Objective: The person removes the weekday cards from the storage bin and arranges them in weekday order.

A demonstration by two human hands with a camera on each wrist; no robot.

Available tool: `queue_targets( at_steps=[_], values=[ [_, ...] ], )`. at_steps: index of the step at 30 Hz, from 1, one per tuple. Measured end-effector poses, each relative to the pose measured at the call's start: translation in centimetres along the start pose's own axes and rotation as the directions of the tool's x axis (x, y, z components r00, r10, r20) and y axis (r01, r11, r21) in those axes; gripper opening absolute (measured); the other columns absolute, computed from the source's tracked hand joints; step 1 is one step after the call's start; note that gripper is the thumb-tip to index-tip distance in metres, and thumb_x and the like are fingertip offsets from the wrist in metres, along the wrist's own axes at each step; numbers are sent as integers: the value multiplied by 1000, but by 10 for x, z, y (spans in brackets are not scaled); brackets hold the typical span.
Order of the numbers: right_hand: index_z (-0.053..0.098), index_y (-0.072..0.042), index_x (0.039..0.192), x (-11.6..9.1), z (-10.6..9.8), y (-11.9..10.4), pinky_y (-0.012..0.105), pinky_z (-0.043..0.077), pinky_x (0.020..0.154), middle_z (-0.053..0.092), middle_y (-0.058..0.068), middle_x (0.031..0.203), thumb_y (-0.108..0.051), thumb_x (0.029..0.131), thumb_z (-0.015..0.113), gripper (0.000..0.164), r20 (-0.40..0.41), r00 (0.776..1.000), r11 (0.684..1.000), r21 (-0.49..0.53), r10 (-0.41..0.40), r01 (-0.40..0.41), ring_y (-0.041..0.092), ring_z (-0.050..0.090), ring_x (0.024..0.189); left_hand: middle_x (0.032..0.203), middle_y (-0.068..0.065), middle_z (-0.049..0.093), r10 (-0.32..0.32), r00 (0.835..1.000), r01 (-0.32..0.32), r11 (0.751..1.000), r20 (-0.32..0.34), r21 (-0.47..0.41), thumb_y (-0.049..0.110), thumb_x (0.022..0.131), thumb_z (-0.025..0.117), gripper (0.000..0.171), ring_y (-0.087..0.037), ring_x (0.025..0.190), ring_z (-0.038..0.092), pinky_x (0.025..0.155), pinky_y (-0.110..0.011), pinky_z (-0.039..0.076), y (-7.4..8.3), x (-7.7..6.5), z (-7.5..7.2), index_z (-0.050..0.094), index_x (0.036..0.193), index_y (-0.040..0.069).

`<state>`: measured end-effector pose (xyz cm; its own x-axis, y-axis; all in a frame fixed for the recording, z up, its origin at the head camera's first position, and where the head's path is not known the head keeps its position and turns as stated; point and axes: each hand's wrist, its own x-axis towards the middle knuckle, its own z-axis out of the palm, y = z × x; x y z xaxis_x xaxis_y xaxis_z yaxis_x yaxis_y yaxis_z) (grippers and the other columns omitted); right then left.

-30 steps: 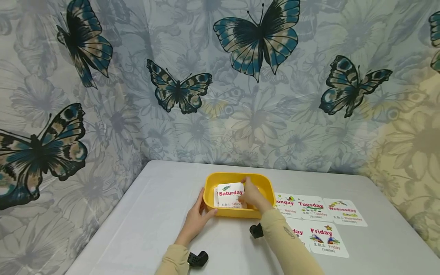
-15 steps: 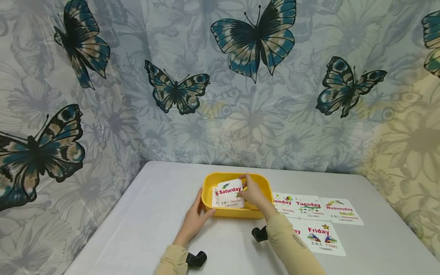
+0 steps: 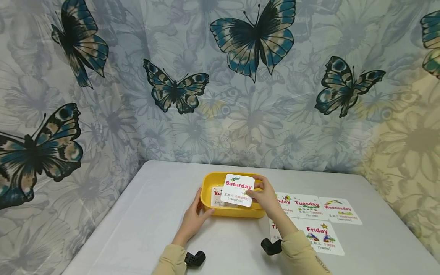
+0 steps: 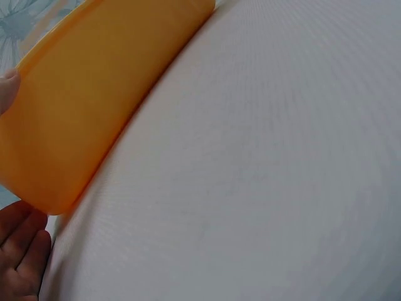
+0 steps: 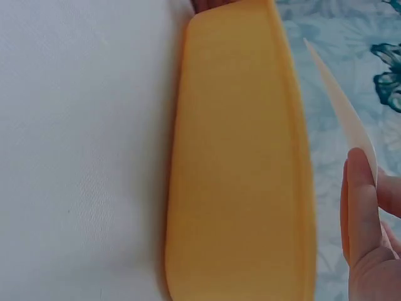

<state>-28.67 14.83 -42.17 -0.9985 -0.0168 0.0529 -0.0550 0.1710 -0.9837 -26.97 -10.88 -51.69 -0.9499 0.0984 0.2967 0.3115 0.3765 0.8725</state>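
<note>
My right hand (image 3: 269, 198) pinches the white "Saturday" flash card (image 3: 237, 186) by its right side, thumb in front. The card is tilted above the yellow plastic tray (image 3: 237, 214). Seen edge-on in the right wrist view, the card (image 5: 343, 110) rises from between the thumb and fingers (image 5: 362, 200). At the tray's front left corner, my left hand (image 3: 191, 220) holds the tray, thumb at the front rim and the other fingers along the left end. Inside the tray lies the "Sunday" card (image 3: 216, 198), partly covered by the raised card.
Right of the tray, flash cards lie in two rows: "Monday" (image 3: 286, 202), "Tuesday" (image 3: 307, 206) and "Wednesday" (image 3: 340, 211) behind, "Friday" (image 3: 321, 238) and a mostly hidden card (image 3: 274, 229) in front. The white table (image 3: 137, 225) meets a butterfly-patterned cloth (image 3: 254, 126) at its back edge.
The right hand has lifted the "Saturday" card off the "Sunday" card and carried it up and to the right. The left hand has stayed at the tray's corner.
</note>
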Motion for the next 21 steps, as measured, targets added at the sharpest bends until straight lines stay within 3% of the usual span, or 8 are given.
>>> queue_targets(
  at_steps=[9,17,21],
  values=[
    [31,-5,139,-35,-41,4,32,56,70,50,19,107,-8,85,66,65,24,1000,1000,8,7,-7,23,62,84,146,-8,34,5,1000,-5,1000,-1,8,47,82,66,91,-21,127,39,104,-36,35,1,0,0,14,150,19],
    [25,-6,143,-65,-96,28,29,54,70,50,19,111,-18,87,66,71,-47,995,995,-54,85,-87,17,60,83,147,-8,30,-10,1000,10,1000,10,5,48,82,65,89,-21,129,36,105,-36,33,5,-1,-1,11,150,27],
    [21,-5,144,-80,-123,39,27,54,67,54,10,106,-20,87,66,74,-77,988,990,-41,133,-136,13,60,80,147,-7,30,-21,1000,21,1000,12,7,50,82,65,89,-20,130,35,105,-36,33,6,-1,-2,11,149,29]
  ],
)
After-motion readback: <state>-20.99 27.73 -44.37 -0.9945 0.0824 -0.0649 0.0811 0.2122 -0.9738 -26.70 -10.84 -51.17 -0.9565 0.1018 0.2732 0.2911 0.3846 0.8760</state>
